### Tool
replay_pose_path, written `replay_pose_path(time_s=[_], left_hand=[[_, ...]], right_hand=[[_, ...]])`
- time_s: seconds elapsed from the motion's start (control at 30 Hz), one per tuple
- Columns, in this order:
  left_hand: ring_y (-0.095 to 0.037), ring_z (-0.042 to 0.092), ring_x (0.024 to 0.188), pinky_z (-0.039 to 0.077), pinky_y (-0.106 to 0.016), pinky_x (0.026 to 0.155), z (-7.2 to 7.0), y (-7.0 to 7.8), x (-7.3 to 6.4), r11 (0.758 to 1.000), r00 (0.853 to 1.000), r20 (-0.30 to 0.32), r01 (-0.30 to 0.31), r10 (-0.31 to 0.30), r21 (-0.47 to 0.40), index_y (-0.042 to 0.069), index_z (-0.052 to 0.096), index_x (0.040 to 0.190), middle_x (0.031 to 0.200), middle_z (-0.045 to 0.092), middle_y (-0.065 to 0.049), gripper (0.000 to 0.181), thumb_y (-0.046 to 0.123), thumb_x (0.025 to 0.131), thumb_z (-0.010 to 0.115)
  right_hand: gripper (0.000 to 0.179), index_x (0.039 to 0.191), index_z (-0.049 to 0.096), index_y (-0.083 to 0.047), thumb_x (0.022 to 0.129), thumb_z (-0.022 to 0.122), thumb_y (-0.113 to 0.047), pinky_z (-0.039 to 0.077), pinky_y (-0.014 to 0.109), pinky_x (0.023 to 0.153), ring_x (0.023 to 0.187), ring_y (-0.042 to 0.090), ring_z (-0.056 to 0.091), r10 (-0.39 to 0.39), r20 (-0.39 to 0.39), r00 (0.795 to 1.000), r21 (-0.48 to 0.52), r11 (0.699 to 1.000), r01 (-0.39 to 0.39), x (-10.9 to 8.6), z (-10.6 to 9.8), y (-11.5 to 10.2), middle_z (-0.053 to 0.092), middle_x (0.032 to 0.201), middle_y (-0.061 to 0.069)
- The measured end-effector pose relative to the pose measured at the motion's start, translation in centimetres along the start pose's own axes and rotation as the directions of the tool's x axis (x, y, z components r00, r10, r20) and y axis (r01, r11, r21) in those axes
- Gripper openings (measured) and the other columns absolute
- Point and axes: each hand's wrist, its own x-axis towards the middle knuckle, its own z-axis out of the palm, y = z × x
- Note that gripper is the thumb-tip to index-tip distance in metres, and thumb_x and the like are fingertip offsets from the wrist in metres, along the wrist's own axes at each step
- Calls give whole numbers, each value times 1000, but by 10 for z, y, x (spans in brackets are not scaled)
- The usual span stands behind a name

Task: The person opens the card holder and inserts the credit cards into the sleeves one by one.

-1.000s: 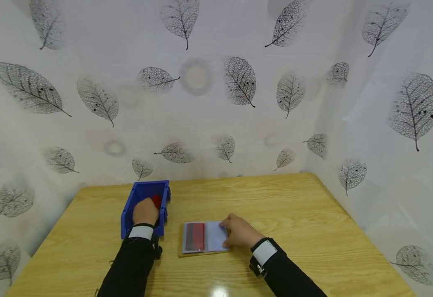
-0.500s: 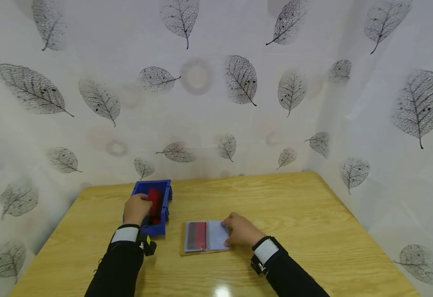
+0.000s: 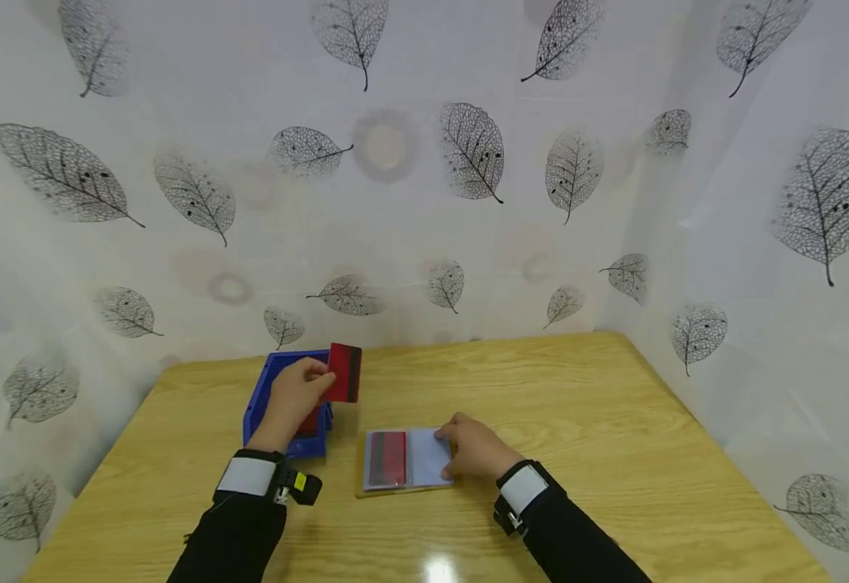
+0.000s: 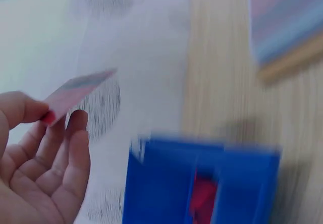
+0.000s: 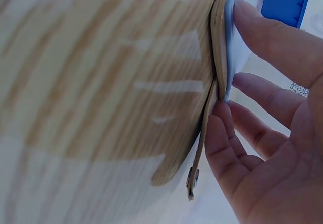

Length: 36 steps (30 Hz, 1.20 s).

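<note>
My left hand pinches a red card with a dark stripe between thumb and fingers, raised beside the blue bin. The left wrist view shows that card tilted, gripped at its lower corner. Open on the table lies a card holder with clear pages; its left pocket carries a red-and-grey card, and a pale page is on the right. My right hand grips the holder's right edge. In the right wrist view, the thumb rests on the page while fingers touch the cover's edge.
Inside the bin more red shows. A small strap with a metal snap sticks out from the holder. The wooden table meets a leaf-printed cloth at its back and sides.
My left hand has come up out of the blue bin with a red card and moved it to the right, above the bin's edge. The right hand stays at the card holder.
</note>
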Motion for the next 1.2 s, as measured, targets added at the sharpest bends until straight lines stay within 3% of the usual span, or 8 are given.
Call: replay_pose_path(time_s=[0.13, 0.27, 0.33, 0.47, 0.6, 0.77, 0.93, 1.2], left_hand=[[-18, 63, 69, 52, -32, 60, 25, 2, -12, 1000, 991, 135, 6, -4, -15, 0, 65, 98, 90, 68, -11, 17, 13, 88, 68], [-16, 62, 61, 54, -33, 58, 49, -3, -26, 996, 967, 252, 67, -49, -63, 2, 61, 88, 77, 64, -6, 10, 8, 87, 69], [-16, 61, 56, 53, -32, 56, 58, -7, -32, 994, 957, 281, 87, -67, -60, 3, 60, 84, 71, 63, -4, 12, 8, 87, 70], [-14, 59, 51, 49, -27, 50, 71, -17, -40, 992, 946, 316, 104, -77, -69, 4, 57, 78, 63, 61, -3, 16, 7, 87, 70], [-13, 59, 50, 49, -27, 46, 79, -22, -45, 995, 938, 342, 82, -55, -65, 4, 56, 75, 60, 61, -3, 18, 6, 87, 69], [-11, 58, 46, 47, -25, 44, 82, -20, -50, 1000, 947, 322, 15, -18, 11, 6, 57, 72, 55, 60, -2, 20, 9, 87, 70], [-11, 58, 47, 48, -26, 44, 85, -18, -53, 999, 950, 309, 50, -50, 9, 5, 57, 73, 55, 61, -2, 19, 8, 87, 69], [-9, 58, 45, 47, -23, 43, 95, -15, -54, 997, 941, 331, 77, -70, -7, 5, 57, 70, 54, 61, -2, 22, 8, 88, 68]], right_hand=[[58, 121, 65, 0, 70, 87, -18, 50, 36, 82, 94, 22, 57, -4, 1, 1000, 4, 1000, 4, 1, 0, 0, 56, 108, 9], [58, 121, 66, -1, 70, 87, -18, 49, 34, 79, 92, 20, 56, -4, 3, 1000, -2, 1000, 4, 1, 0, 1, 56, 107, 8], [58, 121, 66, -1, 70, 87, -18, 49, 34, 80, 92, 20, 56, -2, 2, 1000, -3, 1000, 2, 1, 0, 1, 56, 107, 8], [59, 123, 65, -2, 70, 87, -18, 49, 34, 81, 94, 20, 56, -2, 4, 1000, -6, 1000, 2, 1, 0, 1, 56, 110, 9], [63, 127, 62, -2, 72, 86, -18, 48, 34, 82, 95, 20, 55, -4, 22, 1000, -8, 1000, 4, 1, -2, -1, 56, 112, 9], [69, 131, 58, 2, 71, 87, -19, 47, 40, 94, 115, 32, 54, -21, 45, 999, -37, 999, 23, 0, -5, 1, 51, 132, 19], [73, 132, 56, 4, 71, 87, -20, 39, 46, 105, 132, 40, 42, -18, 49, 999, -52, 998, 21, 1, -4, 4, 38, 147, 25], [74, 134, 54, 2, 72, 87, -19, 39, 48, 105, 132, 39, 43, 11, 64, 998, -8, 1000, -11, 0, -3, 7, 44, 144, 23]])
